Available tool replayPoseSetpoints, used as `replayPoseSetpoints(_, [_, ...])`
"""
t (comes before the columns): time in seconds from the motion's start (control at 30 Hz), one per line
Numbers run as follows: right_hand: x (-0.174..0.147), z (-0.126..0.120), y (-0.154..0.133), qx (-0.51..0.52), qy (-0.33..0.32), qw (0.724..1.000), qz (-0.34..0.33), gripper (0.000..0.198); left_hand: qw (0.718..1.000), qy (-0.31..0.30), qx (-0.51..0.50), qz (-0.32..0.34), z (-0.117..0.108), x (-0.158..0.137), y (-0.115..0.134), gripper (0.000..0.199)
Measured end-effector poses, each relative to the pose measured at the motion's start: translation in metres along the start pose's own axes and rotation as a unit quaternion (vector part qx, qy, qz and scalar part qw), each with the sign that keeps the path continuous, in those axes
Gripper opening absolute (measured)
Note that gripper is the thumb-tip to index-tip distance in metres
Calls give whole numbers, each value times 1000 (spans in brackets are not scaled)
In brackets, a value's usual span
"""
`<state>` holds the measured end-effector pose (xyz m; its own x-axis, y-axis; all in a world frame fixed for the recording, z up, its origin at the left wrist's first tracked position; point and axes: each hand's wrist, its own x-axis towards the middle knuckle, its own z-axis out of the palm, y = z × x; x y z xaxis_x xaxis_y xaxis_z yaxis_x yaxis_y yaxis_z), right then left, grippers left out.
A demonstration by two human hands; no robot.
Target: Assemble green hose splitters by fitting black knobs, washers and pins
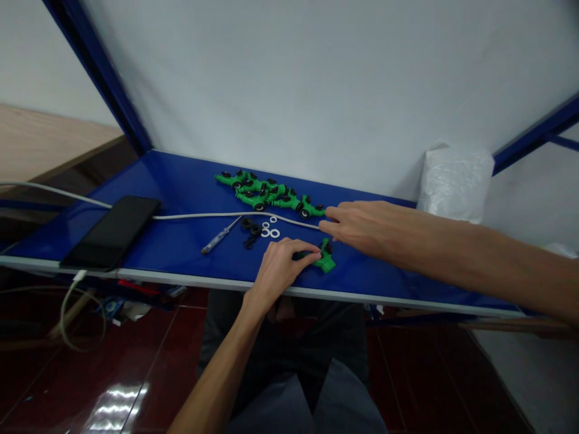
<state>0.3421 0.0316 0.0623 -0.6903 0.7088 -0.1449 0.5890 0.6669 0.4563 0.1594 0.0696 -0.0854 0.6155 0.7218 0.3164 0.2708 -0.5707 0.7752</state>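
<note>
My left hand point(283, 262) is closed in a pinch on a green toy racing car point(326, 263) near the table's front edge. Its fingers cover one end of that car, and a black wheel shows on the far side. My right hand point(350, 222) reaches in from the right with its fingers bent. Its fingertips meet the nose of the rightmost car in a cluster of green toy racing cars point(260, 198) and a white cable point(212, 214). What they grip, if anything, is hidden.
Black wheels point(256, 230) and several white rings point(275, 233) lie left of centre, beside a clear-handled screwdriver point(216, 241). A black phone point(113, 232) with a cable plugged in rests at the left. A plastic-wrapped bundle point(456, 181) stands at the back right of the blue table point(176, 181).
</note>
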Motion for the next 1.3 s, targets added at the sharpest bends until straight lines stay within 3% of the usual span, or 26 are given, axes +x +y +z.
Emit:
replayPoseSetpoints(0.17, [-3, 8, 2, -58, -29, 997, -30, 17, 1000, -2, -7, 2, 1, 2, -3, 13])
replayPoseSetpoints(0.37, [-8, 1, -9, -26, 40, 999, 3, 36, 1000, -8, -11, 15, 3, 4, -8, 14])
replayPoseSetpoints(0.63, [-3, 16, 3, -15, 10, 1000, 5, 12, 1000, -13, 10, 1, 1, 3, -4, 19])
replayPoseSetpoints(0.83, [-5, 8, -4, -27, 7, 1000, -3, 24, 999, -20, 27, -15, 0, 4, -3, 21])
replayPoseSetpoints(1.13, [-11, 7, -13, 38, 39, 998, 17, 35, 999, -13, 37, -25, 1, 4, -2, 21])
replayPoseSetpoints(1.3, [-22, 9, -10, 51, 24, 997, 56, 26, 999, -21, 33, -26, 0, 5, -1, 20])
